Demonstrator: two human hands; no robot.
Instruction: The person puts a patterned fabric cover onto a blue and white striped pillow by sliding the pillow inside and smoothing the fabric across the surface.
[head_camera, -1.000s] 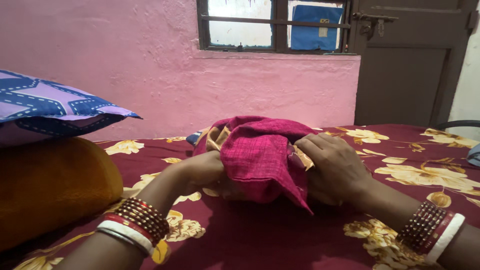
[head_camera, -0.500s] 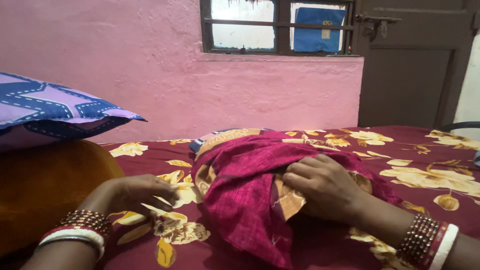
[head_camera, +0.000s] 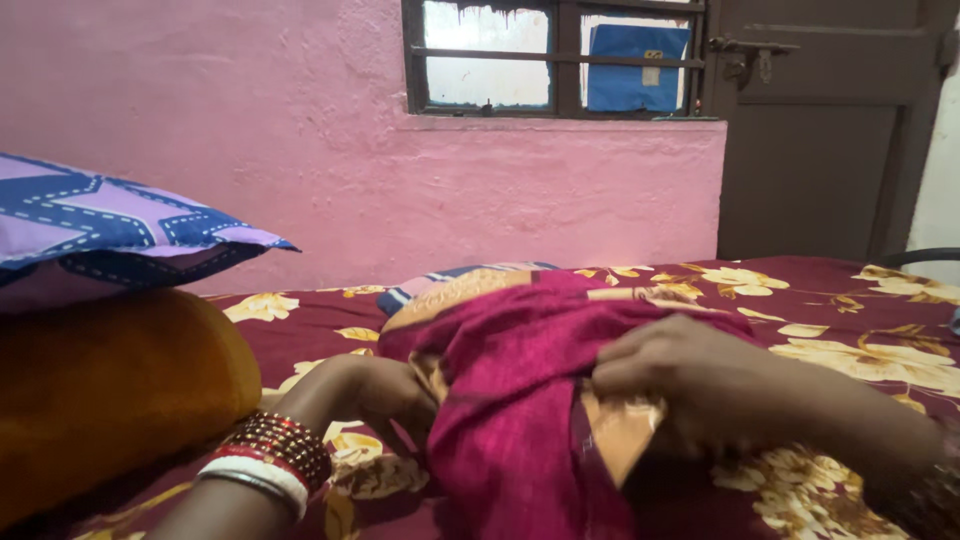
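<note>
Both hands had returned to the magenta cloth (head_camera: 520, 400): left hand (head_camera: 395, 392) tucked beneath (grip hidden), right hand (head_camera: 680, 375) pinching its fold.

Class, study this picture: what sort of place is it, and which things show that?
Probably a bedroom in a home: a floral bedsheet covers a bed, pillows are stacked at the left, and a barred window is set in the pink wall.

Both forearms are bare, with no sleeves in view. The left wrist carries a stack of bangles (head_camera: 268, 458) — a band of thin, beaded brown-and-gold rings nearest the hand, then a narrow red ring, then a broad white bangle at the arm end. On the right wrist, at about four o'clock, a blurred band of dark beaded bangles (head_camera: 925, 500) shows — its details are unclear.
</note>
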